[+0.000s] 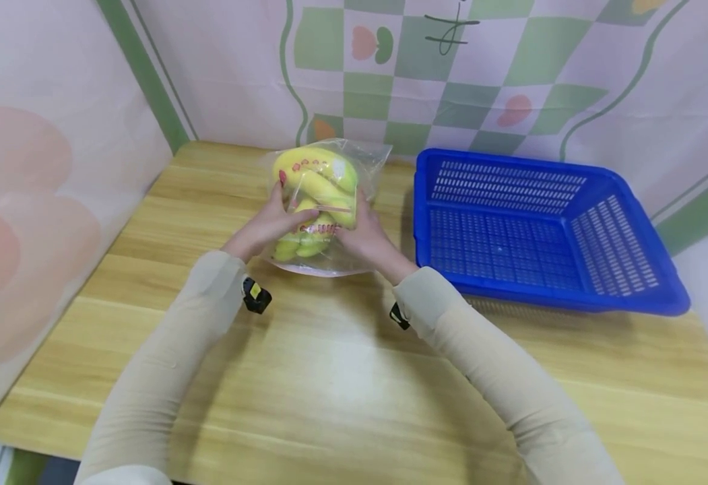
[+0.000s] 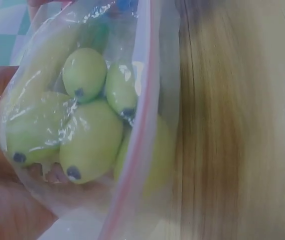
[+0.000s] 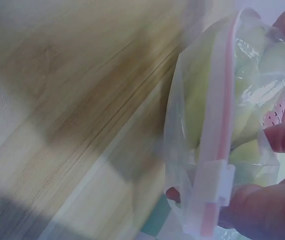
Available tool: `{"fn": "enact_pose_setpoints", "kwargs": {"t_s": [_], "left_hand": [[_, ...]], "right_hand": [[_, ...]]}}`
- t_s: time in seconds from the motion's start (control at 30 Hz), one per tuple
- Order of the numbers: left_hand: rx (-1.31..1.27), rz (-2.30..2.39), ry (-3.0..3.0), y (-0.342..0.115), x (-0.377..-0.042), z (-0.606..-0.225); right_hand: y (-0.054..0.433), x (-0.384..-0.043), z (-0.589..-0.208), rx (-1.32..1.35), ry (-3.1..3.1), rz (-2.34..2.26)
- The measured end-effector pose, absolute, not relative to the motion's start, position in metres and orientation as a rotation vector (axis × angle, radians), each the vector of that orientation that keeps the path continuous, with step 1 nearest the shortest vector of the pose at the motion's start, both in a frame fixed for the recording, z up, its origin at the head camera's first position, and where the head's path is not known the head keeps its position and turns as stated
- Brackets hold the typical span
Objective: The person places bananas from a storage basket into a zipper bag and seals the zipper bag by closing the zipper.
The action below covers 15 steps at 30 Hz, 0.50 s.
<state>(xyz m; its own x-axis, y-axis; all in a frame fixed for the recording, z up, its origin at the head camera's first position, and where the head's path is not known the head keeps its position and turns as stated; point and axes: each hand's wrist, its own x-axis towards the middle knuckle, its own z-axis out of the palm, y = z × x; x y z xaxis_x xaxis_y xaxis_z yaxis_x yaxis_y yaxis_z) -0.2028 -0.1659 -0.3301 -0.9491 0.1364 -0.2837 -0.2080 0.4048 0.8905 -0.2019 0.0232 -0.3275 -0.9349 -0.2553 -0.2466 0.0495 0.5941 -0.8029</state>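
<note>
A clear zip bag [image 1: 368, 162] with printed red marks holds a bunch of yellow-green bananas [image 1: 311, 176]. My left hand [image 1: 269, 225] grips its left side, with the thumb lying across the front. On the opposite side, my right hand [image 1: 368, 236] holds the bag with its fingers around the edge. Dark banana tips [image 2: 74, 173] face the zip end in the left wrist view. A pink-lined zip strip [image 3: 222, 100] runs along that end, with a white slider [image 3: 217, 185] close to the right thumb. I cannot tell whether the zip is fully closed.
A blue plastic basket [image 1: 502, 246] with slotted walls stands to the right of the bag. Both are over a wooden table [image 1: 329, 391]. Behind the table hangs a green-and-white checked curtain [image 1: 368, 94], with another pale curtain [image 1: 56, 81] on the left.
</note>
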Motion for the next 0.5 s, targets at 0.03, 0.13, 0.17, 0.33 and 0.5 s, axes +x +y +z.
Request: {"fn": "enact_pose_setpoints", "kwargs": {"t_s": [0.03,0.13,0.17,0.33,0.5], "left_hand": [[-0.074,1.560,2.348,-0.166,-0.203,-0.329],[-0.068,1.597,2.324,-0.166,-0.203,-0.326],[-0.062,1.593,2.324,-0.166,-0.203,-0.325],[-0.032,1.508,2.366,-0.171,-0.201,-0.322],[-0.013,1.478,2.379,-0.177,-0.201,-0.320]], "right_hand": [[0.023,-0.202,-0.327,-0.168,2.492,-1.277],[0.020,-0.201,-0.326,-0.166,2.490,-1.272],[0.018,-0.200,-0.326,-0.166,2.490,-1.264],[0.010,-0.196,-0.328,-0.181,2.487,-1.220],[0.005,-0.198,-0.329,-0.254,2.528,-1.183]]}}
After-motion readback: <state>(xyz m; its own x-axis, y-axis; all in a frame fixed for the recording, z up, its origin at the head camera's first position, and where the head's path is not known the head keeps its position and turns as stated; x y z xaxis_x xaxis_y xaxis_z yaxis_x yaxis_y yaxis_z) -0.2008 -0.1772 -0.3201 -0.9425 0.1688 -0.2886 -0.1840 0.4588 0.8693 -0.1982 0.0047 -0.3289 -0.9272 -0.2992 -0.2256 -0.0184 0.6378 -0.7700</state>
